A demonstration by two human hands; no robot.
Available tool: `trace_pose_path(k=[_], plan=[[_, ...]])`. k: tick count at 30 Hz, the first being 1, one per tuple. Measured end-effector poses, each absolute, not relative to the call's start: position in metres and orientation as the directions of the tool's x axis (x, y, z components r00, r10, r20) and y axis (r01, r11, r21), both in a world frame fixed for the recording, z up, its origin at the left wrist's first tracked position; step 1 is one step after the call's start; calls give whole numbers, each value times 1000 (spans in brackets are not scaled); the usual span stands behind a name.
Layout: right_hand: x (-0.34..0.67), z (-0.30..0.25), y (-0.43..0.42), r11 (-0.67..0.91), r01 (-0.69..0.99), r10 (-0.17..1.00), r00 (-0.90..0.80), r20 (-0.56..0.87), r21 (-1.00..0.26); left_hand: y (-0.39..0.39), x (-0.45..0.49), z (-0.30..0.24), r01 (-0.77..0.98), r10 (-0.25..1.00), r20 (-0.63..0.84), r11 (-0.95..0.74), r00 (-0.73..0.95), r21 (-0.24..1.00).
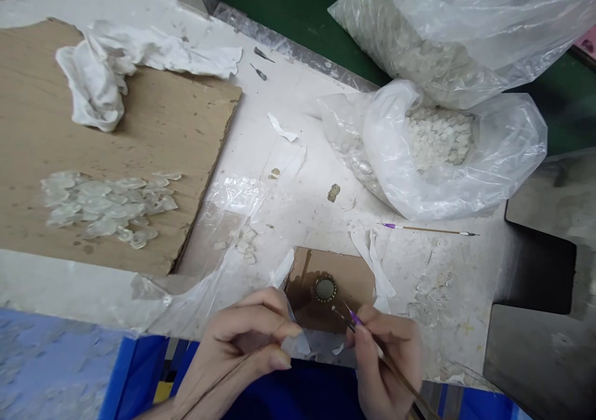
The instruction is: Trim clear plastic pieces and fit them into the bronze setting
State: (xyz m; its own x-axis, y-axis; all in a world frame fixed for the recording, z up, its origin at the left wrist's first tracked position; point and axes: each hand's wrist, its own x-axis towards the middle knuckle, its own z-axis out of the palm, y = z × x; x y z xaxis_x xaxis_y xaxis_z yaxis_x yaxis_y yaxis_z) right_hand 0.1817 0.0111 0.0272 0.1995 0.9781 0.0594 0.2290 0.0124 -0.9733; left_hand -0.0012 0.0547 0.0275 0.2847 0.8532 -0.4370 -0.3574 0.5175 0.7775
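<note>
Translucent flake (297,345) sits at lower centre of the frame, pinched in my left hand (246,333); its long axis I cannot tell. My right hand (388,351), to its right, grips a purple-tipped tool (356,318) and a thin rod (343,319). Above, between both, lies a beaded disc (325,288).

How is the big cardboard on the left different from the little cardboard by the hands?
The big cardboard runs off the picture's left edge; the little cardboard is much smaller.

The big cardboard holds a white cloth and a pile of see-through pieces; the little cardboard holds one round thing.

The big cardboard looks lighter; the little cardboard looks darker.

Both are brown and lie on the table.
</note>
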Motion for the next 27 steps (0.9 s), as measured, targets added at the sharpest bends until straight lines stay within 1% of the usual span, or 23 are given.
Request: trace_pose_path(k=[1, 3, 9, 14, 17, 21, 24, 27], plan=[[183, 23, 11, 18, 297, 982, 176, 73, -955, 54, -1, 26, -386, 852, -435, 521, 291, 762], [185, 16, 11, 38, 362, 984, 151, 99, -931, 53, 2, 24, -431, 844, -436, 535, 312, 727], [188, 8, 15, 89, 447, 986, 86, 142, -890, 56, 19, 29, -501, 790, -496, 612, 359, 612], [187, 10, 20, 130, 480, 981, 61, 182, -867, 51, 18, 30, -508, 771, -498, 637, 397, 580], [188, 8, 20, 139, 477, 978, 70, 195, -868, 46, 11, 27, -486, 757, -510, 653, 409, 581], [188, 6, 19, 126, 441, 978, 96, 186, -889, 43, 9, 26, -503, 745, -513, 666, 426, 550], [187, 11, 16, 109, 386, 974, 143, 176, -916, 43, 13, 26, -527, 748, -511, 662, 423, 533], [181, 21, 12, 94, 300, 964, 210, 162, -949, 42, 18, 27, -541, 720, -546, 688, 429, 483]])
